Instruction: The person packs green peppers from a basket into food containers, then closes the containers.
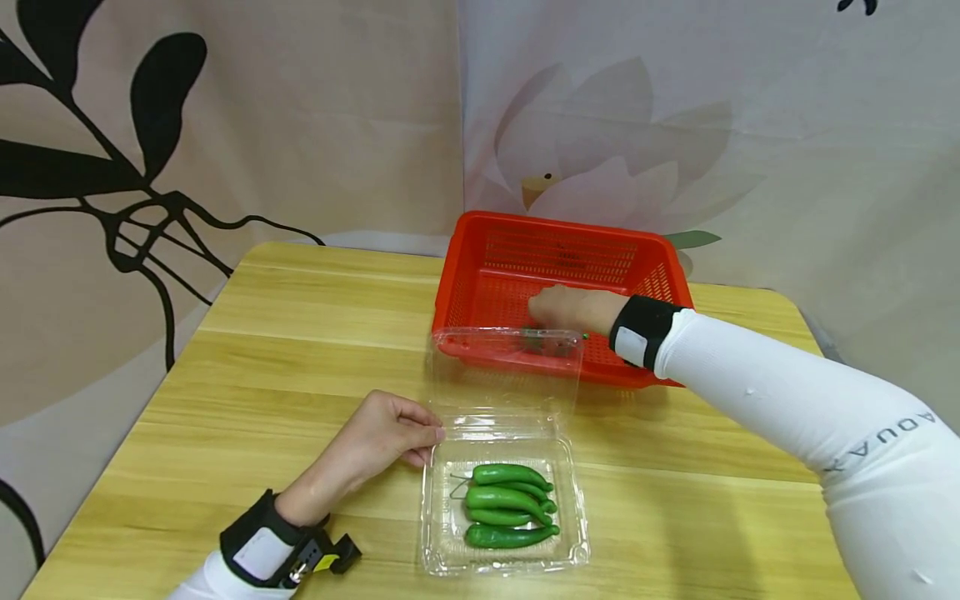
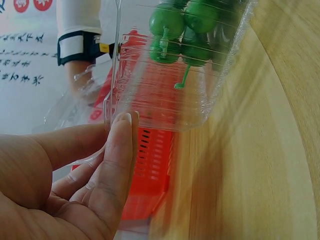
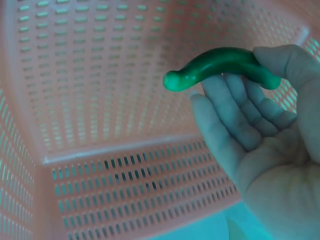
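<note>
A clear plastic clamshell box lies with its lid raised behind it, overlapping the basket's front in the head view. Several green chili peppers lie side by side in its base. My left hand pinches the box's left edge near the hinge between thumb and fingers; the left wrist view shows the thumb right at the rim. Inside the red basket, my right hand holds one curved green chili pepper between thumb and fingertips, plain in the right wrist view.
The perforated basket stands at the back of the wooden table, close to a printed wall cloth. Something small and green shows through the raised lid. My right forearm crosses the basket's right side.
</note>
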Demonstrator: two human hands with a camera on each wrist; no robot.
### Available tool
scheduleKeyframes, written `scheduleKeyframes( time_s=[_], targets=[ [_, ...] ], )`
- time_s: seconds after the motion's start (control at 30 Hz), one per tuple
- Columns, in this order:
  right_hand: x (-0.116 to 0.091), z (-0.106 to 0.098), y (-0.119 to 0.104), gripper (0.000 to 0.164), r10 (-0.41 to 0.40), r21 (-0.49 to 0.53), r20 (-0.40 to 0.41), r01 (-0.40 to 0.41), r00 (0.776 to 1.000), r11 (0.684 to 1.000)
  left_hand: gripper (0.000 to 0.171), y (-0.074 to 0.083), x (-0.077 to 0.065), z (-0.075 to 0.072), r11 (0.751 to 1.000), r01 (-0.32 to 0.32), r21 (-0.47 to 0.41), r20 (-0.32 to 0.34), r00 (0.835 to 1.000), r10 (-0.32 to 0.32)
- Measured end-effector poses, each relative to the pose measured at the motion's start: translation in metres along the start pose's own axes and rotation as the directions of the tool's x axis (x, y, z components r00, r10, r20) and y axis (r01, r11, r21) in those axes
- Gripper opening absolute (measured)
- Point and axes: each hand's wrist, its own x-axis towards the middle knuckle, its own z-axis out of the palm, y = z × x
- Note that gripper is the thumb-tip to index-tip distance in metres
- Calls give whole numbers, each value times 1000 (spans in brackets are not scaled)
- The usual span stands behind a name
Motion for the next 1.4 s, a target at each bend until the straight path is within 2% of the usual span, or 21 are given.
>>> scheduleKeyframes(
  time_s=[0.03,0.17,0.27,0.33,0.47,0.6,0.77,0.83,0.97,1.03,1.1,1.27,1.4],
  targets=[
    [-2,-2,1,11,-41,-53,-13,40,999,998,20,0,0,0,1000,-2,1,2,1000,2],
    [-13,-13,5,23,-125,-116,-58,118,990,986,20,0,1,0,1000,6,-1,1,1000,-6],
    [-26,-22,8,28,-151,-88,-127,141,980,986,20,1,1,-1,1000,5,0,3,1000,-5],
    [-36,-28,11,25,-163,-77,-197,151,967,986,20,0,1,-1,1000,-2,5,6,1000,2],
    [-56,-39,14,19,-178,-74,-334,163,926,984,21,1,1,-2,1000,-4,7,8,1000,3],
    [-72,-46,15,22,-193,-65,-430,183,882,981,21,0,1,-2,1000,2,-6,14,1000,-2],
    [-93,-49,12,22,-225,-83,-532,214,816,973,21,-1,2,-1,1000,-3,-15,22,1000,4],
    [-102,-48,8,18,-236,-93,-559,223,795,970,21,-1,3,-1,1000,-1,-13,19,1000,2],
    [-121,-39,0,7,-251,-95,-591,242,767,966,20,-2,3,-1,1000,6,-11,14,1000,-6],
    [-129,-33,-5,7,-265,-94,-603,262,753,960,21,-2,2,-1,1000,7,-12,15,1000,-7],
    [-136,-27,-10,9,-292,-107,-619,290,729,951,21,-3,2,-1,1000,7,-12,15,1000,-7],
    [-146,-8,-21,13,-392,-152,-642,392,659,907,22,-4,2,-1,1000,12,-18,12,1000,-12],
    [-150,11,-32,17,-451,-168,-636,458,627,873,22,-4,2,0,1000,11,-27,18,1000,-11]
  ],
)
